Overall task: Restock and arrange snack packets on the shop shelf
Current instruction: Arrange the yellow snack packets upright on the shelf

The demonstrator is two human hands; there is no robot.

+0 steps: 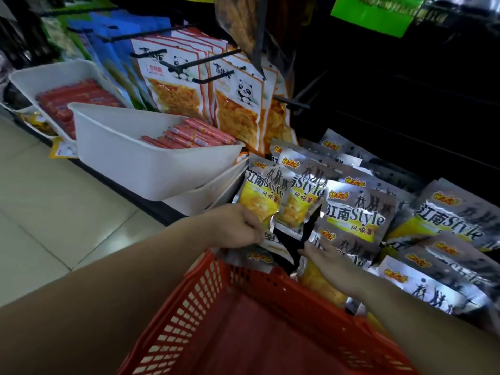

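Several silver and yellow snack packets printed "Style" lie overlapping on the low dark shelf at centre right. My left hand grips the bottom edge of the leftmost upright silver packet. My right hand lies flat, fingers spread, on the packets in the front row, holding none that I can see. Below both hands sits a red plastic basket; its inside looks bare.
Two white tubs, the nearer tub and one behind it, hold red sausage sticks left of the packets. Panda-print snack bags hang on black pegs above. Beige floor tiles run along the left. A green sign hangs top right.
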